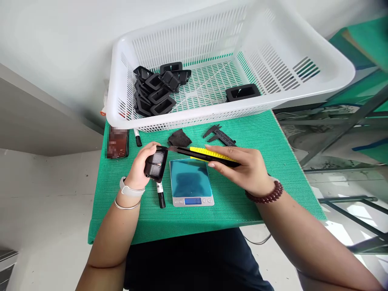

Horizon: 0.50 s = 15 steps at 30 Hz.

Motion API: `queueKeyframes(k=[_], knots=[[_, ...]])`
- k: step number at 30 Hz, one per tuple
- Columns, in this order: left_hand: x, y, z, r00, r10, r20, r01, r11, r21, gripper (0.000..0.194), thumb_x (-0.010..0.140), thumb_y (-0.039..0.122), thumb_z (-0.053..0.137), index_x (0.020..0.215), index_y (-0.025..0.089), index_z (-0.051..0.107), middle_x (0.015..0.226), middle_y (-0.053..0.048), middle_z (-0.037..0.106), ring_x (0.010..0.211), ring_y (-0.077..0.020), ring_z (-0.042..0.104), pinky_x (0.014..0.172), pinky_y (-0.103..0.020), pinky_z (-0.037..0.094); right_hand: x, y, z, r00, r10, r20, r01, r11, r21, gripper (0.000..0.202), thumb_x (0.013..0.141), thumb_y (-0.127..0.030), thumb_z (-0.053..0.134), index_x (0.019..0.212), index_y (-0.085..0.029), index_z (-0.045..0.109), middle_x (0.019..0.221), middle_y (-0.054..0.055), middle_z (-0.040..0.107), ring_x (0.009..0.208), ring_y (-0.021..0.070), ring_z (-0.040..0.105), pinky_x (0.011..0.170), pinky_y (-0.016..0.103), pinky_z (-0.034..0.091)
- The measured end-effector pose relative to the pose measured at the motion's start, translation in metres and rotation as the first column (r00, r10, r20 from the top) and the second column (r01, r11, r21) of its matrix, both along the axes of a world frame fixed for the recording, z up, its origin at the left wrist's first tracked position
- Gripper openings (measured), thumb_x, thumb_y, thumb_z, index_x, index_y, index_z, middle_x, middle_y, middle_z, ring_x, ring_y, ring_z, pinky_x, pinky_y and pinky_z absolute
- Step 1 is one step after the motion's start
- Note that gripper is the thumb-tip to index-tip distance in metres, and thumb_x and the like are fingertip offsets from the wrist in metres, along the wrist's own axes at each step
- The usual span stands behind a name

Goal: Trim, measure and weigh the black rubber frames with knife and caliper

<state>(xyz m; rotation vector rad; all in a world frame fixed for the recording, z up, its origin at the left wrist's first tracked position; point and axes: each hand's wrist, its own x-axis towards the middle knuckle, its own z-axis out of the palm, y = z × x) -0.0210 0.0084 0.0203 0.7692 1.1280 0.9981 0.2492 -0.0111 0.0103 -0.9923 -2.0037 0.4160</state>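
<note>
My left hand (143,161) grips a black plastic part (155,163), a hollow moulded piece with a flanged rim, held tilted above the green table cover. In my right hand (247,165) is a yellow and black utility knife (209,154), its blade pointing left. The blade tip is at the upper rim of the part; whether it touches cannot be made out. Below the knife lies a small digital scale (190,178) with a blue-green plate and a lit display. A black-and-white marker (160,196) rests beside the scale, partly hidden by the part.
Behind, a white slatted basket (194,119) holds several similar black parts (160,87), with more at its right (242,93). On the green cover (121,218) lie a black caliper (220,135), a dark scrap (180,138), another marker (138,138) and a phone (118,142).
</note>
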Motion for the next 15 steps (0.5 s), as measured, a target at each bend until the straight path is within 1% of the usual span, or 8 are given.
queueKeyframes(k=[2, 4, 6, 9, 11, 15], knots=[[0.0003, -0.0005, 0.0007, 1.0, -0.006, 0.003, 0.006, 1.0, 0.001, 0.026, 0.073, 0.042, 0.066, 0.085, 0.019, 0.064, 0.064, 0.001, 0.055, 0.051, -0.01, 0.049, 0.041, -0.021, 0.036, 0.0002, 0.0006, -0.0001, 1.0, 0.011, 0.001, -0.011, 1.0, 0.009, 0.035, 0.09, -0.032, 0.069, 0.123, -0.022, 0.068, 0.104, 0.006, 0.078, 0.079, 0.0158, 0.075, 0.068, 0.023, 0.062], [0.0008, -0.001, 0.0017, 1.0, -0.008, 0.001, 0.008, 1.0, 0.013, 0.025, 0.074, 0.041, 0.064, 0.084, 0.018, 0.064, 0.064, 0.001, 0.054, 0.05, -0.0093, 0.048, 0.041, -0.021, 0.036, 0.0005, 0.0011, -0.0003, 0.999, 0.048, 0.008, -0.049, 0.999, 0.009, 0.034, 0.09, -0.032, 0.068, 0.122, -0.022, 0.068, 0.103, 0.006, 0.078, 0.076, 0.0148, 0.075, 0.067, 0.023, 0.061], [0.0012, -0.0015, 0.0026, 1.0, -0.008, -0.004, 0.008, 1.0, 0.011, 0.024, 0.074, 0.04, 0.063, 0.085, 0.019, 0.065, 0.064, 0.001, 0.054, 0.049, -0.009, 0.048, 0.04, -0.021, 0.035, 0.0007, 0.0013, -0.0007, 0.998, 0.062, 0.01, -0.062, 0.998, 0.006, 0.033, 0.09, -0.031, 0.068, 0.122, -0.021, 0.068, 0.103, 0.006, 0.078, 0.077, 0.0148, 0.075, 0.068, 0.022, 0.062], [0.0014, -0.0017, 0.0029, 1.0, -0.003, -0.005, 0.003, 1.0, -0.008, 0.024, 0.074, 0.041, 0.064, 0.085, 0.019, 0.065, 0.065, 0.001, 0.055, 0.049, -0.0096, 0.048, 0.039, -0.021, 0.035, 0.0009, 0.001, -0.0012, 1.0, 0.006, -0.006, -0.006, 1.0, 0.012, 0.036, 0.089, -0.029, 0.07, 0.123, -0.021, 0.068, 0.107, 0.007, 0.077, 0.083, 0.0162, 0.076, 0.072, 0.023, 0.062], [0.0012, -0.0015, 0.0024, 1.0, 0.002, 0.003, -0.002, 1.0, -0.007, 0.025, 0.073, 0.041, 0.065, 0.085, 0.019, 0.065, 0.065, 0.0, 0.055, 0.049, -0.0099, 0.049, 0.039, -0.021, 0.035, 0.001, 0.0009, -0.0011, 1.0, -0.006, -0.019, 0.006, 1.0, 0.012, 0.036, 0.089, -0.029, 0.07, 0.124, -0.022, 0.067, 0.108, 0.007, 0.077, 0.084, 0.0169, 0.076, 0.074, 0.024, 0.063], [0.0006, -0.0012, 0.0009, 1.0, 0.002, 0.011, -0.002, 1.0, 0.017, 0.025, 0.073, 0.041, 0.065, 0.084, 0.019, 0.065, 0.063, 0.001, 0.054, 0.048, -0.0092, 0.047, 0.038, -0.021, 0.034, 0.001, 0.001, -0.0007, 0.998, 0.058, -0.01, -0.058, 0.998, -0.006, 0.035, 0.09, -0.032, 0.068, 0.124, -0.024, 0.067, 0.108, 0.006, 0.077, 0.082, 0.0169, 0.076, 0.071, 0.025, 0.063]])
